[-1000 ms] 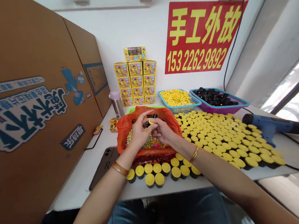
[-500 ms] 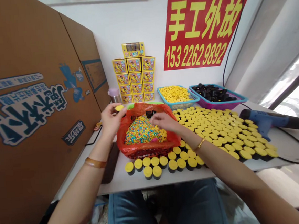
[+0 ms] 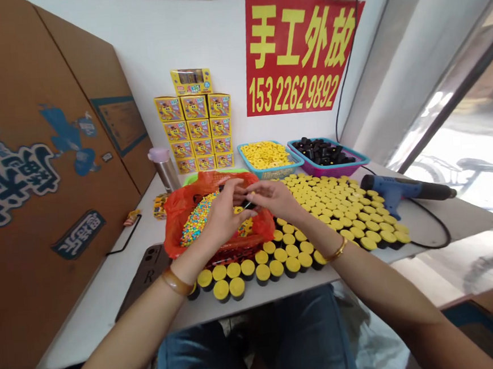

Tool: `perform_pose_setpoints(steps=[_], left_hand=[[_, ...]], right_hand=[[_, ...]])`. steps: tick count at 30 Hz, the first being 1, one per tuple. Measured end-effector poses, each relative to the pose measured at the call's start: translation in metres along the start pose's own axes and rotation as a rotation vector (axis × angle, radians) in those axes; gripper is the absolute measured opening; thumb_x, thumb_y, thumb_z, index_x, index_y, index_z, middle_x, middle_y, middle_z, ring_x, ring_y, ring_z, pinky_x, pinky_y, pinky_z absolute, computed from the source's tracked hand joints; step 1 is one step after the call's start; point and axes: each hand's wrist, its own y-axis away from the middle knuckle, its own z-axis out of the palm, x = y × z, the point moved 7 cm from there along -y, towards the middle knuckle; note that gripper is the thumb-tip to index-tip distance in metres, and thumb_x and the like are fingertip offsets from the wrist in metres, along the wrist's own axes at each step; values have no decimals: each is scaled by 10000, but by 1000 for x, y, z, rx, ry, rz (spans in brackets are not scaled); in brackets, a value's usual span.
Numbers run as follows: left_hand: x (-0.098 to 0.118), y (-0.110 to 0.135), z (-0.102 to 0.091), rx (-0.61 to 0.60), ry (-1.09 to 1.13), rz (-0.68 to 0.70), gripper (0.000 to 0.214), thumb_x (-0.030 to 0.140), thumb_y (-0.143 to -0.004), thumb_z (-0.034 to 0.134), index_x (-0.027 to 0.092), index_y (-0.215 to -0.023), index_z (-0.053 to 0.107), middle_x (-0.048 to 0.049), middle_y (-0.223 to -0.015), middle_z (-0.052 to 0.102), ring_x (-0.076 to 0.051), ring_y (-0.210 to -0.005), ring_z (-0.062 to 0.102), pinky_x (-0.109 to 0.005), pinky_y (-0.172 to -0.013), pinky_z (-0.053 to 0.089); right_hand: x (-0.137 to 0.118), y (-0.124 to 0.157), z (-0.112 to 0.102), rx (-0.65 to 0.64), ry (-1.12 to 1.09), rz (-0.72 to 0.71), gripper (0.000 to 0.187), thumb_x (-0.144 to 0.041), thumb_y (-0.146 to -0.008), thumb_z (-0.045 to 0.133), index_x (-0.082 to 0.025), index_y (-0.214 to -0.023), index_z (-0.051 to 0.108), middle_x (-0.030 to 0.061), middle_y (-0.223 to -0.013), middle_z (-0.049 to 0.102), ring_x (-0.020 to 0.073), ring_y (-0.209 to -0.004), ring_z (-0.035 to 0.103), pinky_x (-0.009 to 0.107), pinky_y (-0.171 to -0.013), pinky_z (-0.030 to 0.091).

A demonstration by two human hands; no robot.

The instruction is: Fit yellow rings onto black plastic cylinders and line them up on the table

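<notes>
Above an orange plastic bag (image 3: pixel 182 235) on a white table (image 3: pixel 90 316), the left hand (image 3: pixel 221 220) and right hand (image 3: pixel 273 199) meet around a small black tube (image 3: pixel 245 205); the left hand's fingers (image 3: pixel 234 192) curl close together about its far side, while the right thumb and forefinger pinch in at one end, though any yellow cap there is too small to make out; held up clear of the bag, the tube has room for both hands to work without dipping into the multicoloured candy beads (image 3: pixel 198 225) below; the bag's rolled-back mouth seems meant to keep those beads within easy reach; near the table edge and across to the right, yellow-capped black tubes (image 3: pixel 329 206) stand upright and packed side by side, likely so they support one another and stay steady; at the far side, a teal basket (image 3: pixel 271 174) holds yellow discs (image 3: pixel 265 154), and a purple basket (image 3: pixel 331 172) holds loose black tubes (image 3: pixel 318 151), sorted by kind, it seems, for quick picking; to the right lies a blue heat gun (image 3: pixel 394 187); to the left lie a phone (image 3: pixel 145 275) and a steel flask (image 3: pixel 164 171); stacked yellow boxes (image 3: pixel 195 131) rise at the far edge, beside a red sign (image 3: pixel 300 52).
</notes>
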Motion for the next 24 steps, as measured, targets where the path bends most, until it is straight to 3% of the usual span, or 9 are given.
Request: perform_pose_setpoints(steps=[2, 4, 7, 9, 12, 18, 24], left_hand=[[-11, 0, -10, 33, -89, 34, 619, 259, -608, 865, 227, -1166, 601, -93, -1161, 650, -250, -1039, 625, -364, -849, 517], [-25, 7, -24, 8, -227, 15, 454, 331, -673, 832, 209, -1074, 658, -88, -1077, 679, -246, -993, 634, -370, -859, 502], [-39, 26, -28, -316, -307, -25, 313, 427, -706, 803, 214, -923, 728, -56, -916, 705, -222, -862, 652, -331, -790, 495], [-37, 42, -22, -538, -305, -2, 306, 446, -706, 802, 234, -922, 755, -44, -874, 701, -199, -810, 647, -294, -743, 482], [-28, 53, -16, -654, -313, 31, 209, 428, -778, 739, 227, -831, 764, -23, -736, 655, -144, -657, 599, -239, -622, 430], [-30, 51, -20, -630, -266, -40, 176, 392, -790, 721, 221, -805, 760, -18, -711, 678, -129, -618, 609, -217, -574, 424], [-32, 51, -32, -605, -298, -44, 164, 378, -785, 730, 217, -799, 754, -14, -697, 686, -124, -605, 600, -217, -576, 417]], right_hand=[[5, -6, -54, 179, 32, -17, 264, -413, -701, 757, -180, -815, 706, 34, -731, 680, 138, -600, 612, 300, -563, 556], [5, -7, -121, 385, 132, -51, 268, -377, -675, 780, -161, -813, 701, 39, -737, 676, 123, -584, 613, 287, -566, 564], [5, 6, -206, 606, 309, -44, 293, -340, -634, 811, -144, -828, 714, 27, -685, 654, 119, -558, 606, 270, -543, 556], [9, 16, -231, 647, 332, -42, 310, -338, -634, 810, -144, -860, 722, 16, -665, 639, 119, -556, 604, 276, -554, 558], [25, 21, -215, 543, 299, -31, 344, -358, -646, 801, -147, -907, 725, 19, -701, 645, 121, -584, 603, 292, -585, 560], [45, 11, -127, 267, 360, -3, 307, -340, -627, 801, -173, -872, 722, 56, -836, 692, 134, -636, 592, 292, -586, 512], [40, 10, -76, 15, 559, -61, 206, -228, -592, 785, -225, -792, 739, 11, -790, 702, 137, -608, 569, 297, -618, 471]])
